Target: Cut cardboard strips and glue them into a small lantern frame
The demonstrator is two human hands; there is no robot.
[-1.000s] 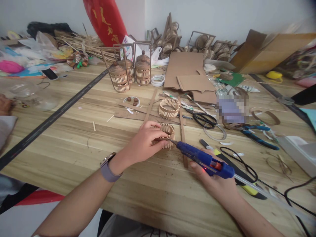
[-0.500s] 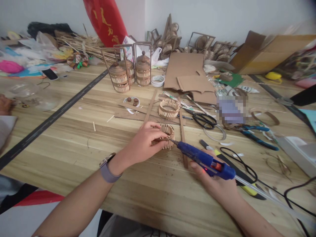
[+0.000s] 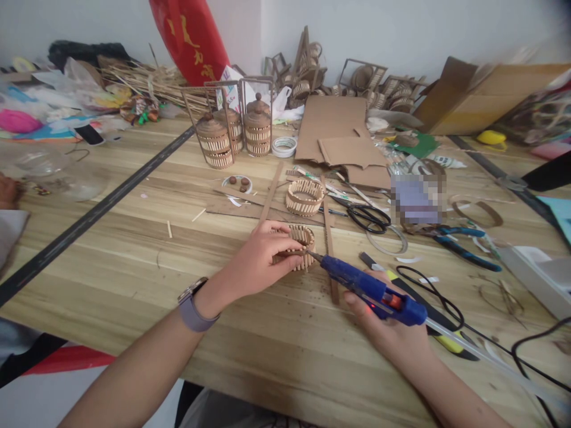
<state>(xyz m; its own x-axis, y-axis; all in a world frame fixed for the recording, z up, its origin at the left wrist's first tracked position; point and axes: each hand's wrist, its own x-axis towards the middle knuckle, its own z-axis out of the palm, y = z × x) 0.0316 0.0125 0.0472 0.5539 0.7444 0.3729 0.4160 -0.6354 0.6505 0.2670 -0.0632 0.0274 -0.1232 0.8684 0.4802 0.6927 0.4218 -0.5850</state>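
Observation:
My left hand [image 3: 276, 252] is closed on the near side of a small round basket [image 3: 307, 238] made of upright wooden slats, thumb outside and fingers over the rim. Part of the basket is hidden behind the hand. In my right hand [image 3: 379, 315] is a blue hot glue gun [image 3: 370, 285], with a long clear glue stick [image 3: 468, 345] coming out of its back. Its nozzle tip points left and is at the basket's right side, close to my left fingertips. A second slatted ring basket [image 3: 306, 197] stands just behind the first.
Flat wooden strips [image 3: 329, 244] lie beside the baskets. Black scissors [image 3: 368, 217], blue-handled pliers [image 3: 468, 246] and a black-and-yellow tool [image 3: 450, 342] lie to the right. Lidded baskets in frames [image 3: 215, 139], tape rolls [image 3: 284, 146] and cardboard [image 3: 332, 128] stand farther back. Another person's hand [image 3: 8, 191] is at far left.
Almost nothing differs. Both hands, the basket and the glue gun keep their places; the whole view has shifted very slightly.

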